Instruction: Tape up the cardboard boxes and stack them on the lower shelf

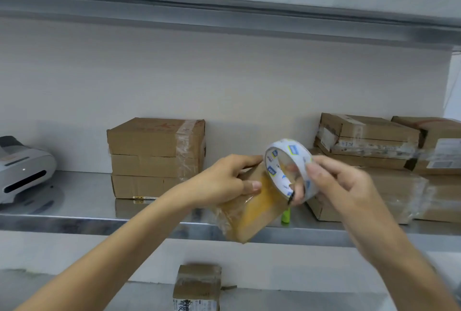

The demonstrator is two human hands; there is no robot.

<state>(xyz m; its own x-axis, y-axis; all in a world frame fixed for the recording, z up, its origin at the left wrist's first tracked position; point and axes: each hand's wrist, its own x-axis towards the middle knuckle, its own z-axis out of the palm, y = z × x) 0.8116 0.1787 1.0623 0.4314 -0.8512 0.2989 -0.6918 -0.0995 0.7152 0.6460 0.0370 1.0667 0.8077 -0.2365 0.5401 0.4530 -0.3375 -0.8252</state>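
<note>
Steel shelf (82,201) carries a grey printer (25,171) at far left and, near it, a taped stack (154,158) of cardboard boxes against the wall. Below, one small carton (197,288) already sits on the lower shelf (287,297). At centre, the person's left grip (224,181) is clamped on the box (254,213), thumb on the near face and fingers over the top edge, holding it tilted in the air just in front of the shelf's lip; clear film shows along its near face. The tape (289,168) hangs just above the box's right end, pinched by the right grip (341,186) with fingers through the core and thumb on the outer rim, though blur hides the free end. A green object (285,218) shows behind the box; what it is cannot be told. A pile (369,141) of more boxes fills the far right. The box looks light and stiff enough for one hand, yet its taped faces are probably slick, so bare cardboard edges and corners seem the safer hold; the roll is best held by its core so it can turn
</note>
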